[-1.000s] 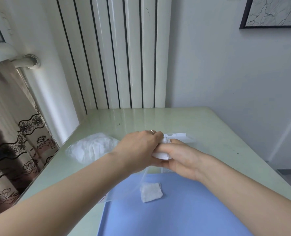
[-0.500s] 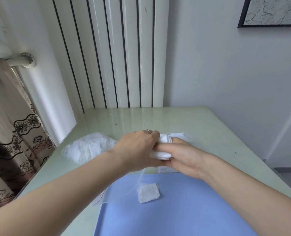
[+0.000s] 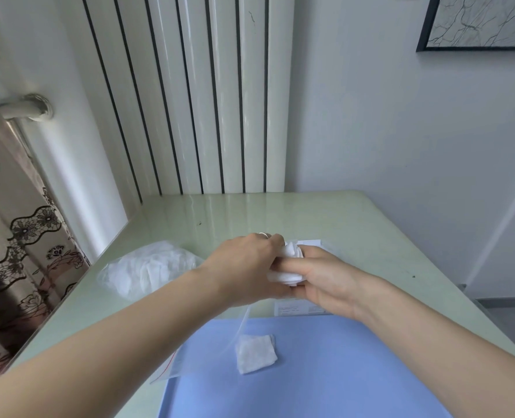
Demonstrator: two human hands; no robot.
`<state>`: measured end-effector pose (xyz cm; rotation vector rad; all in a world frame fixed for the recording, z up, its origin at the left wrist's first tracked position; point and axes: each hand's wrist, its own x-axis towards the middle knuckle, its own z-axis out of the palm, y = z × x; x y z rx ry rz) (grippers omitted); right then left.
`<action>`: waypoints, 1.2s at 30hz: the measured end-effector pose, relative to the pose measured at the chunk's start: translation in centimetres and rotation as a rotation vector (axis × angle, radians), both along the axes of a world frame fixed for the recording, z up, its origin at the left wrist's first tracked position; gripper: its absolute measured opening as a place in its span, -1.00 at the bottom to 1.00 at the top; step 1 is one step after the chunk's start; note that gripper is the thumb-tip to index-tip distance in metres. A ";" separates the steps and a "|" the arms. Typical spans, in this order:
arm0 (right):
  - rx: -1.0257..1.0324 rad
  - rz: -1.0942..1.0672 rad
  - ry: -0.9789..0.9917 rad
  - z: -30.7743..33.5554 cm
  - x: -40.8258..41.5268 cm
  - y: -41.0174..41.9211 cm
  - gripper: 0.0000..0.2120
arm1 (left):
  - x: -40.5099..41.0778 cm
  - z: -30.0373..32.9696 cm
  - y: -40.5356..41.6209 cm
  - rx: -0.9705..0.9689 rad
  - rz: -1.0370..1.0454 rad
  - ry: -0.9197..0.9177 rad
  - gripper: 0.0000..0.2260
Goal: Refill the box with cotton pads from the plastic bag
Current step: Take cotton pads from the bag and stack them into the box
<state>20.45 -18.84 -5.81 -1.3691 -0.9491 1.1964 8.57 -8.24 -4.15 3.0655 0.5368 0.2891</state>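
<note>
My left hand (image 3: 247, 267) and my right hand (image 3: 325, 276) meet over the middle of the table, both closed around one small stack of white cotton pads (image 3: 289, 267). Behind and under the hands lies the clear box (image 3: 310, 244), mostly hidden; only its white far edge and a label below my right hand show. A clear plastic bag (image 3: 147, 270) full of white pads lies to the left. An empty clear zip bag (image 3: 189, 354) lies under my left forearm. One loose pad (image 3: 255, 353) rests on the blue mat (image 3: 310, 372).
The pale green table (image 3: 370, 224) ends at a wall on the left, a radiator at the back, and an open edge on the right. A patterned curtain (image 3: 15, 267) hangs at the left.
Both hands stay pressed together on the pad stack over the box. More of the white stack shows between the fingers now. The view has shifted slightly.
</note>
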 end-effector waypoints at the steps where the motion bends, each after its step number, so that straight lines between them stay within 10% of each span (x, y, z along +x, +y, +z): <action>1: -0.004 -0.004 0.001 -0.1 0.1 0.0 -0.76 | 0.1 -0.1 0.0 -0.007 0.005 0.012 -0.59; 7: -0.033 -0.092 -0.023 -0.4 2.8 0.0 -0.78 | 1.2 -0.8 0.9 -0.140 0.055 0.020 -0.38; 12: -0.153 -0.505 -0.283 -0.5 8.5 -0.4 -0.76 | 2.6 -0.8 2.8 -0.800 0.374 -0.099 -0.30; 27: -0.498 -0.348 -1.510 -4.6 5.9 2.4 -0.59 | 6.0 -4.9 4.3 -0.769 0.522 0.045 -0.79; 36: -0.415 -0.415 -0.940 -5.3 5.4 3.7 -0.58 | 6.2 -5.2 4.5 -0.745 0.500 0.093 -0.80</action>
